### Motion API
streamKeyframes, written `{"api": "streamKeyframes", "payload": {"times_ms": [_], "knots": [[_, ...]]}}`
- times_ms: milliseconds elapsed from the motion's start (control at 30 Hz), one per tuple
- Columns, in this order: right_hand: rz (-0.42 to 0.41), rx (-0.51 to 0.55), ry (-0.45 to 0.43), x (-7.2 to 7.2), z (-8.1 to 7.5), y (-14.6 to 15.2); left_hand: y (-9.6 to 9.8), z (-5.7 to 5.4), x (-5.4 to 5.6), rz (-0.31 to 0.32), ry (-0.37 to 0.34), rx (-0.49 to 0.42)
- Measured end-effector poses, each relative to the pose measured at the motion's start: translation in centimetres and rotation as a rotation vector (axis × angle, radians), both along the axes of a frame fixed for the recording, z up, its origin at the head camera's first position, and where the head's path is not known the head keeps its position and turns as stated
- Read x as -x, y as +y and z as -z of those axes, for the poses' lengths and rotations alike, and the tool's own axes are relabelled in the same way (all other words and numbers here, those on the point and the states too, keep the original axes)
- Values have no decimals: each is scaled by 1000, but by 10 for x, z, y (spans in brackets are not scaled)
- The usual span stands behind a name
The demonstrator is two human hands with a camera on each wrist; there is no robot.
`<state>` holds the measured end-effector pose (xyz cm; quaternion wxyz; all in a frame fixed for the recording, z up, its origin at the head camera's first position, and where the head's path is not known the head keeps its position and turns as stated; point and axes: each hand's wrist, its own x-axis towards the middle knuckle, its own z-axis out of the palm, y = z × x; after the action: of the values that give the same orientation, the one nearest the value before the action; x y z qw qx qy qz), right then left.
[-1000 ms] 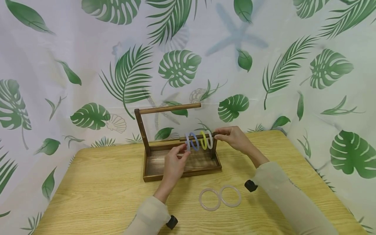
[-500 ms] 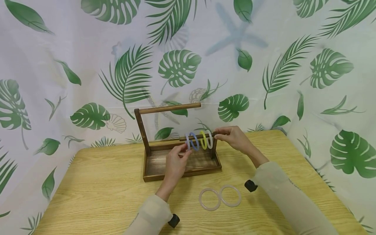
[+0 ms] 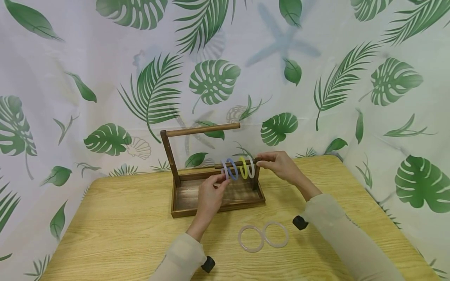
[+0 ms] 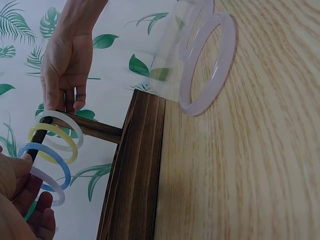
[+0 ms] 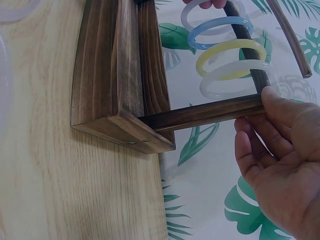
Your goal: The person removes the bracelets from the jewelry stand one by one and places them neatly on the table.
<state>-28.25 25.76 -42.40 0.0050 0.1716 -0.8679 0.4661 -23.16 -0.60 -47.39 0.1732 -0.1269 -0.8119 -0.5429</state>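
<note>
Bangles hang on the short lower bar of a dark wooden stand [image 3: 168, 152]: white [image 4: 76, 127] by the post, then yellow [image 4: 74, 151], blue [image 4: 66, 172] and pale lavender [image 4: 60, 192]. My left hand [image 3: 210, 195] pinches the lavender bangle between thumb and fingers, near the bar's free end. At the stand's right side, my right hand [image 3: 281, 167] grips the top of the short post [image 5: 215, 112], its thumb at the corner where the bar meets it. Two pale pinkish bangles [image 4: 227, 55] lie side by side on the table.
The stand has a shallow tray base [image 3: 218, 210] with raised edges. A longer upper bar [image 3: 204, 129] juts right from the tall left post. Behind the wooden table [image 3: 123, 226] hangs a leaf-print cloth [image 3: 218, 43]. Black wrist devices [image 3: 208, 264] sit under both sleeves.
My left hand has shifted very slightly right, still pinching the lavender bangle. My right hand stays on the post, and the other bangles have not visibly moved.
</note>
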Motion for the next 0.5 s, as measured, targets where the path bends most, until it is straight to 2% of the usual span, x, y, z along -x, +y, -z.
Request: {"api": "streamKeyframes", "payload": {"times_ms": [267,500], "knots": [[1,-8,8,-1,0,0,-1,-2,-1,-3,-1,-4],[0,-10,13,-2,0,-1,-4,-1,-1,-14,-8,-58]]}}
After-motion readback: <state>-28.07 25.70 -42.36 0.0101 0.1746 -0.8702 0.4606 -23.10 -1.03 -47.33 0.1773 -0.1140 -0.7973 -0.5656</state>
